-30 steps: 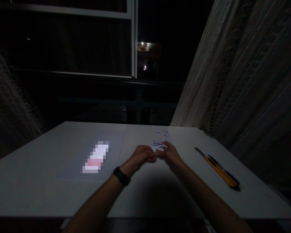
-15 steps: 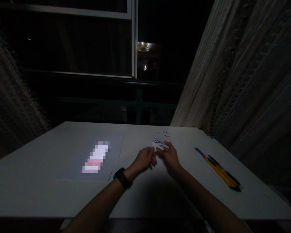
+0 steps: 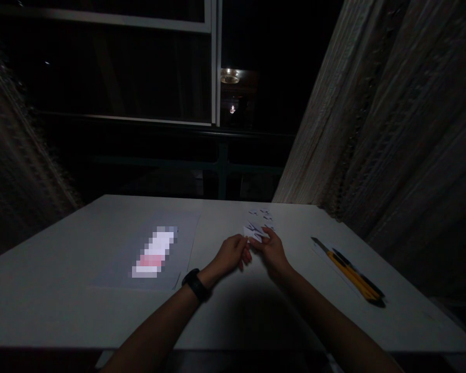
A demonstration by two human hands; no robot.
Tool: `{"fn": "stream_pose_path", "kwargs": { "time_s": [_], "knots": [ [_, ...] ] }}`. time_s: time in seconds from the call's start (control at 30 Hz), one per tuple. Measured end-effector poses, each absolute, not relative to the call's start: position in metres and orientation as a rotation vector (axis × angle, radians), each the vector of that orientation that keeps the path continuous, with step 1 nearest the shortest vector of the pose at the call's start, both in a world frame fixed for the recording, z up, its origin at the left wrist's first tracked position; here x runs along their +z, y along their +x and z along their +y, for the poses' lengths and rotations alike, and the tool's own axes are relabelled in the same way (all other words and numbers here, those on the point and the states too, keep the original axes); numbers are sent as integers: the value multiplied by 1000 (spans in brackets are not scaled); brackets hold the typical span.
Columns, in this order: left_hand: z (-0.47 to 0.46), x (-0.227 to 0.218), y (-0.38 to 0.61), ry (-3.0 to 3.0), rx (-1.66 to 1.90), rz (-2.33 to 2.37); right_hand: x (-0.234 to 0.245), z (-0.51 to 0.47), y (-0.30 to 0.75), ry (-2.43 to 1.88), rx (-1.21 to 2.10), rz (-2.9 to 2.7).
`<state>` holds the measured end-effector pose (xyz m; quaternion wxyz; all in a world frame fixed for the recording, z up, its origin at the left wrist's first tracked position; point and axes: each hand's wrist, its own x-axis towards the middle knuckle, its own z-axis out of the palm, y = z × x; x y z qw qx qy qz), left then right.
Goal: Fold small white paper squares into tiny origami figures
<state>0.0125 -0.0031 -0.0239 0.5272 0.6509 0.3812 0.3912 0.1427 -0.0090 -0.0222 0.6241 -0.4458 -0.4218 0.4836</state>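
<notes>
Two pinches, left hand and right hand, hold the paper cutout by its near edge, scraps at twelve o'clock; I judge it limp, feather-light, tearable.

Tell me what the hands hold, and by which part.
A small white paper cutout, pinched at its near edge by the left hand and the right hand; its far part sticks out free.

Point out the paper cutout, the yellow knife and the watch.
paper cutout (image 3: 255,231), head view, middle of white piece.
yellow knife (image 3: 350,276), head view, on its handle.
watch (image 3: 196,284), head view, band on the left wrist.
</notes>
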Motion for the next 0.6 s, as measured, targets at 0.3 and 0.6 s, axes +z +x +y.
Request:
{"fn": "stream_pose_path", "kwargs": {
  "time_s": [0.3, 0.6],
  "knots": [
    [-13, -17, 9, 2077, 1050, 1060, -21, -11, 144, -999, 1147, -928],
    [-15, -11, 6, 2116, 1030, 967, -15, -10, 146, -980, 1135, -920]
  ]
}}
